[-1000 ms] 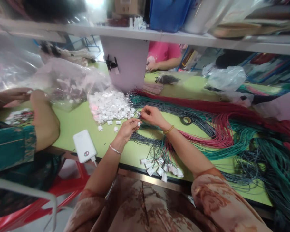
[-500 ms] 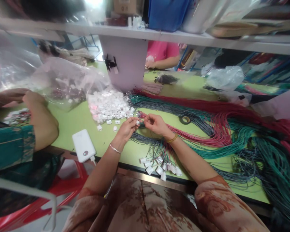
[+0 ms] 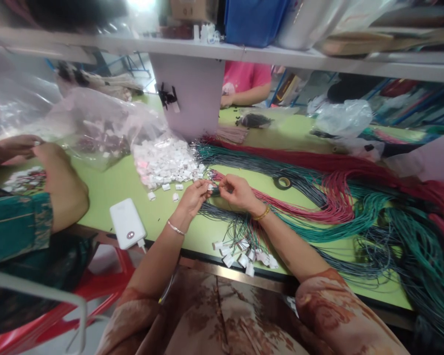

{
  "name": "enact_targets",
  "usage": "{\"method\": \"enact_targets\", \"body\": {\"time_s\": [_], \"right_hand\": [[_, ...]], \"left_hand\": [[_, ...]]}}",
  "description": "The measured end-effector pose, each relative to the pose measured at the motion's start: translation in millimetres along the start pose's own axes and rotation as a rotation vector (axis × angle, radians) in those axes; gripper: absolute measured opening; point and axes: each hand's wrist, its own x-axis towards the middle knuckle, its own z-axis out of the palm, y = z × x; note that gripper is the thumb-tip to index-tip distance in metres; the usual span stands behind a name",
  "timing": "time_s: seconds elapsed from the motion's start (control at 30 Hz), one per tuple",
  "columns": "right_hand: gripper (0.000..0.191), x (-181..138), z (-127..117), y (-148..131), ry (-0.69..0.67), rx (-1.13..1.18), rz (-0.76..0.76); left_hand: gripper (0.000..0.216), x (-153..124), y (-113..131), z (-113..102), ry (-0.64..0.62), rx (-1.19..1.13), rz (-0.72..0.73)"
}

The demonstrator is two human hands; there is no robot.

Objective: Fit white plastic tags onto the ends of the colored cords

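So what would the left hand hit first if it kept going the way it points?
Likely the right hand: the left hand points rightward, pinching a white connector that nearly touches the right hand, which holds wires. Depth between them is unclear.

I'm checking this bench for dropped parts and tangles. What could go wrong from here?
1. The wired white connectors lie at the green table's front edge; a forearm nudge might push them off.
2. The left hand pinches a small white plastic connector and the right hand pinches thin dark wires, beside a dense red and green wire tangle; neighbouring strands could snag.
3. The white rectangular power bank also sits near that edge.
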Motion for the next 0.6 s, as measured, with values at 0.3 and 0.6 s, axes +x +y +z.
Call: {"method": "enact_targets", "body": {"time_s": [0.3,0.6], "right_hand": [[0.009,-1.7,9.1,5.7,-0.027,0.073,0.053],[0.013,-4.2,1.8,5.4,-0.071,0.148,0.08]], "left_hand": [[0.023,-1.3,-5.6,6.3,0.055,0.06,-0.028],[0.026,-3.5,-5.3,9.9,0.053,0.199,0.073]]}}
